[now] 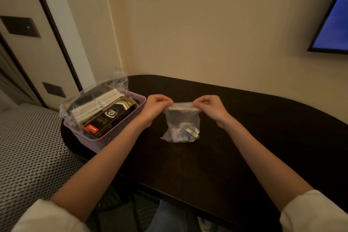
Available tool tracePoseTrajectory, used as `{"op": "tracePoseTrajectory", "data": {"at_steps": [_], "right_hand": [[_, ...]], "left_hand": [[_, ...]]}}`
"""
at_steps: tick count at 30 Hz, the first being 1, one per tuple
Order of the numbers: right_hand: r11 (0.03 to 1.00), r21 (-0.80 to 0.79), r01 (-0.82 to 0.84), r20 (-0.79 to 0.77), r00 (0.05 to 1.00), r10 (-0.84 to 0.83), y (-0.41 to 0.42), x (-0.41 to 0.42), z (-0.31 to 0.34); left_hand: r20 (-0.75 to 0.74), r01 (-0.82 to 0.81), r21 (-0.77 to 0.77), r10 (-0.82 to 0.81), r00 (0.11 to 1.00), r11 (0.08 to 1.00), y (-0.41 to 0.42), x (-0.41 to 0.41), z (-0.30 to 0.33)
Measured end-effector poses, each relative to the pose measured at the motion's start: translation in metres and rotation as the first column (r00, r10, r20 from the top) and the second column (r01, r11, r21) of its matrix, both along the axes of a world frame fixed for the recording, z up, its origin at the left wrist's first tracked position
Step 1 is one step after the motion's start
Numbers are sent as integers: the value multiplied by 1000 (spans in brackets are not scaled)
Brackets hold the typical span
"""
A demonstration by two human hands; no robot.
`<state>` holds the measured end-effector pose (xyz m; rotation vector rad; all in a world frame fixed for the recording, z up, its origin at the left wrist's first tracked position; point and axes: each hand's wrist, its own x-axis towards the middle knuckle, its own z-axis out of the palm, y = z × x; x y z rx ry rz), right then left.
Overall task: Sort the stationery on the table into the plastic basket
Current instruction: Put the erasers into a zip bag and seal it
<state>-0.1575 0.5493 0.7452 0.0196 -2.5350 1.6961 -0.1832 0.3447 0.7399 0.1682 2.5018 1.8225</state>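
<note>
A small clear zip bag [182, 124] with a few small stationery pieces inside stands on the dark table [244, 128]. My left hand [155, 108] pinches the bag's top left corner. My right hand [211, 108] pinches its top right corner, so the top edge is stretched between them. To the left sits the lilac plastic basket [113, 138]. It holds a black and gold pen box [111, 117], white flat items [94, 106] and a crumpled clear wrapper [105, 88].
The basket stands at the table's left end, next to a patterned seat [28, 156]. A wall runs behind the table, with a screen [335, 24] at the upper right. My legs [169, 216] show under the table's near edge.
</note>
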Motion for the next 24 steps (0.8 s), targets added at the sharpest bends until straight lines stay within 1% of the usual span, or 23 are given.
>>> {"op": "tracePoseTrajectory", "data": {"at_steps": [1, 3, 4, 5, 6, 7, 9, 11, 13, 16, 18, 21, 24], "right_hand": [[1000, -16, 18, 13, 1000, -18, -1, -1, -1], [998, -36, 43, 44, 998, -41, -3, -5, -2], [998, -35, 43, 61, 997, -41, -3, -7, -3], [999, -27, 36, 80, 996, -33, -3, -9, -2], [1000, -17, 24, 104, 994, -22, -3, -11, -1], [1000, -12, 14, 133, 991, -12, -3, -13, -1], [1000, -10, 4, 180, 984, -2, -2, -16, 1], [1000, 6, 5, 196, 980, -6, -1, -18, 1], [1000, 19, 12, 205, 979, -16, -1, -19, 2], [999, 27, 19, 226, 974, -25, 0, -20, 2], [999, 38, 11, 233, 972, -19, 0, -20, 3], [993, 93, -65, 197, 979, 46, 2, -18, 6], [956, 210, -205, 130, 975, 181, 6, -10, 7]], "left_hand": [[114, -8, 67, 0, 994, 998, 1, 0, 1], [310, -37, 220, -34, 950, 975, 2, -2, 3], [365, -53, 250, -44, 930, 967, 2, -2, 3], [380, -56, 230, -36, 924, 972, 2, -2, 3], [350, -42, 152, -14, 937, 988, 3, -2, 3], [282, -20, 47, 6, 959, 999, 3, -2, 2], [87, 13, -108, -4, 996, 994, 3, 0, 1], [-74, 47, -162, -60, 995, 986, 1, 1, 0], [-158, 108, -221, -144, 977, 969, -4, 3, 1], [-177, 203, -333, -273, 946, 921, -7, 7, 1], [-201, 212, -411, -315, 927, 887, -8, 10, -3], [-283, 153, -459, -307, 909, 875, -8, 9, -11], [-279, 126, -421, -261, 924, 898, -6, 7, -14]]}}
